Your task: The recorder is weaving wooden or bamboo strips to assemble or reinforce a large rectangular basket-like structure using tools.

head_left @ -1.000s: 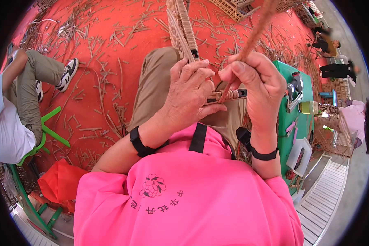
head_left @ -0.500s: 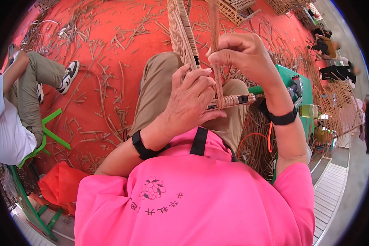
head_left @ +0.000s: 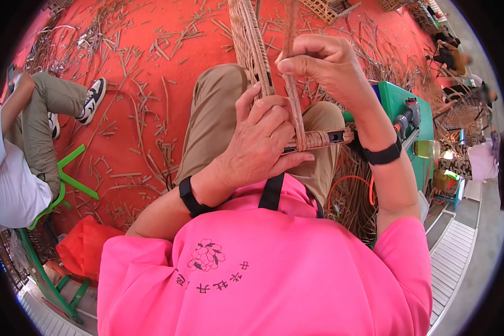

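Observation:
Above my lap lies a frame bound in brown rattan, with dark metal showing at bare spots. One arm runs away from me; the shorter crosspiece points right and has a strip wound round its middle. My left hand is closed on the frame near the corner, its thumb stretched along the crosspiece's near side. My right hand is raised, thumb and forefinger pinching a flat rattan strip. The strip rises from the windings and passes up beyond the pinch. Its top end is out of view.
Cut strips litter the red floor. A seated person is at the left by a bright green stool. At my right stands a green table with a tool on it and long strips below. Woven pieces lie beyond.
My right hand has shifted slightly left and up with the strip, which now leans a little left. My left hand keeps its place. At the far right, a person has come further into view.

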Demonstrator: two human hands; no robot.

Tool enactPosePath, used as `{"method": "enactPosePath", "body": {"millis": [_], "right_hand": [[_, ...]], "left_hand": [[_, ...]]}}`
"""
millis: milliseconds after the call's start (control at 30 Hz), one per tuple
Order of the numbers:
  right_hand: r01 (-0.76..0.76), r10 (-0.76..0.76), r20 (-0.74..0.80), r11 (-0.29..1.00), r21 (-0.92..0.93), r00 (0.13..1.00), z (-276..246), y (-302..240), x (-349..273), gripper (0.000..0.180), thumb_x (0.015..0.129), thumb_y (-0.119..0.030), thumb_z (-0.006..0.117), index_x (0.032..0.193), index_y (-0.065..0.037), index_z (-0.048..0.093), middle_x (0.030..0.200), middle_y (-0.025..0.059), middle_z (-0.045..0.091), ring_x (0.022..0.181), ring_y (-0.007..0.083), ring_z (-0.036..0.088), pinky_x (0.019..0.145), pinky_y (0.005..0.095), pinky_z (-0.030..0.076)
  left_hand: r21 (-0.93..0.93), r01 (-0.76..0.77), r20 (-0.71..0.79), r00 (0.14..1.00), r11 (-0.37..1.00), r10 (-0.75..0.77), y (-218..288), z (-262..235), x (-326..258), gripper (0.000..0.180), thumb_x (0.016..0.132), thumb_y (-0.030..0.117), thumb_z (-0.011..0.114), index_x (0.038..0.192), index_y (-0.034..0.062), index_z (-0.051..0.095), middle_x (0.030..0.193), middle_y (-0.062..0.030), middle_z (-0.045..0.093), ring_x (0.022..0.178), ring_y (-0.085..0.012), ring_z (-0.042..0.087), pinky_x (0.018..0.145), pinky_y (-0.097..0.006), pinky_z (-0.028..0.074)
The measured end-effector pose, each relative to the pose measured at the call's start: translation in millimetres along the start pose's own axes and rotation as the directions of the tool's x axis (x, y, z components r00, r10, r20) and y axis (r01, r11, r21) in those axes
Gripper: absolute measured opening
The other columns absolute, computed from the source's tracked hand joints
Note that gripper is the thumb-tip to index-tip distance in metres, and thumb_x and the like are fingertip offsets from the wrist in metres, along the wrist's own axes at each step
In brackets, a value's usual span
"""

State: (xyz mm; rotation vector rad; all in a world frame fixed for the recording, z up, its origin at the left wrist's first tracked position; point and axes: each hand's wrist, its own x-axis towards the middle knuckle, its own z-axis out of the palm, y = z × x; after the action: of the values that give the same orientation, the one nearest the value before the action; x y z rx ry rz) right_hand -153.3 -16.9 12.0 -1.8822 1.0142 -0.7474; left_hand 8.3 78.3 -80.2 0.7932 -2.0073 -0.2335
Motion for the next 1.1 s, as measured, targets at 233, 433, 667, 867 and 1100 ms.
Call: {"method": "enactPosePath", "body": {"millis": [233,433,667,867,1100], "right_hand": [[-0.112,0.107,0.033,0.961,0.255,0.994,6,45,1,0.013,0.084,-0.013,0.078,0.088,-0.001,0.074,0.078,-0.0011,0.066,0.073,0.0049,0.059,0.067,0.0235,0.048],[-0.172,0.158,0.072,0.94,0.294,0.985,12,78,-9,0.009,0.086,-0.01,0.075,0.089,-0.002,0.074,0.075,-0.0021,0.066,0.071,0.0052,0.059,0.067,0.0238,0.049],[-0.385,0.303,0.356,0.904,0.188,0.884,28,97,-16,0.017,0.087,-0.017,0.069,0.093,-0.001,0.074,0.073,-0.0034,0.062,0.067,0.0055,0.056,0.063,0.025,0.048],[-0.433,0.349,0.494,0.899,0.062,0.796,16,93,-20,0.026,0.092,-0.024,0.065,0.098,-0.001,0.074,0.074,-0.0011,0.064,0.068,0.0082,0.059,0.063,0.0272,0.05],[-0.417,0.479,-0.331,0.876,0.244,0.813,-13,95,-61,0.039,0.094,-0.032,0.063,0.12,-0.002,0.066,0.083,0.0043,0.069,0.074,0.0106,0.065,0.066,0.0262,0.05]], "left_hand": [[-0.021,0.058,-0.116,0.991,0.998,-0.06,-2,4,-5,0.049,0.073,0.047,0.081,0.097,0.0094,0.062,0.11,-0.0073,0.058,0.117,-0.0302,0.053,0.109,-0.056,0.03],[0.185,-0.075,-0.094,0.991,0.98,0.093,3,2,-3,0.05,0.07,0.043,0.085,0.101,0.0111,0.062,0.106,-0.0036,0.06,0.11,-0.0262,0.06,0.108,-0.056,0.032],[0.098,-0.018,0.029,0.999,0.995,0.015,14,-11,9,0.046,0.067,0.032,0.087,0.099,0.0108,0.063,0.097,-0.002,0.064,0.1,-0.0207,0.064,0.109,-0.053,0.033],[0.009,0.01,0.14,0.99,1.0,-0.011,20,-20,23,0.041,0.064,0.022,0.087,0.092,0.0083,0.061,0.092,-0.0058,0.064,0.094,-0.0231,0.063,0.109,-0.052,0.034],[-0.148,0.061,0.381,0.925,0.987,0.0,11,-28,45,0.034,0.069,0.015,0.082,0.093,0.0065,0.059,0.083,-0.0055,0.059,0.086,-0.0268,0.06,0.109,-0.048,0.036]]}}
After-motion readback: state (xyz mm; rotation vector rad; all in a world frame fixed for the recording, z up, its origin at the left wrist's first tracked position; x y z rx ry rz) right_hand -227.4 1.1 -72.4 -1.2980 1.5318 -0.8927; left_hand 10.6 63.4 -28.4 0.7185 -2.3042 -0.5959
